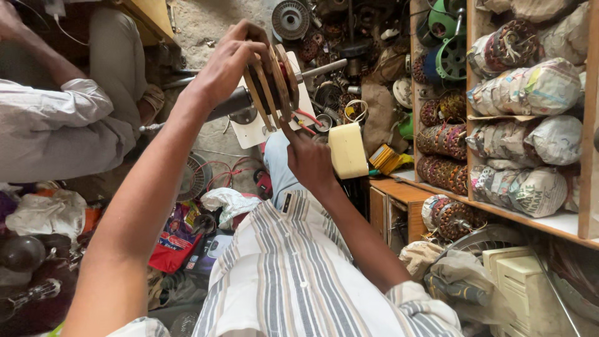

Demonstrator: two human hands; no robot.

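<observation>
a: what's hidden here?

b: plenty. left hand [228, 62] covers the near side of the wooden former [271, 84], so the far discs and whatever sits between them are mostly blocked. only a bit of red shows in one gap. right hand [309, 159] seen from the back, fingertips up at the former's lower edge, can't tell if they pinch anything. red wires [306, 118] run just below there, ends lost behind the hand.

a: hands state?

b: left hand curled around the top of the former, fingers wrapped over the disc rims, gripping it. right hand part closed, fingers touching the bottom rim, grip unclear.

a: the former itself?

b: stack of thin round wooden discs, tan, set edge-on and tilted, mounted on a metal shaft [321, 67] that sticks out to the right. sits at picture centre-top, in front of a white base plate [253, 131], above the person's knees.

a: around it?

b: another person's sleeve [56, 125] at left, cut off by the frame. shelves [530, 215] at right with wound coils [443, 140] and paper-wrapped bundles [530, 87]. cream block [347, 150] just right of the right hand. floor clutter too jumbled to sort out.
</observation>
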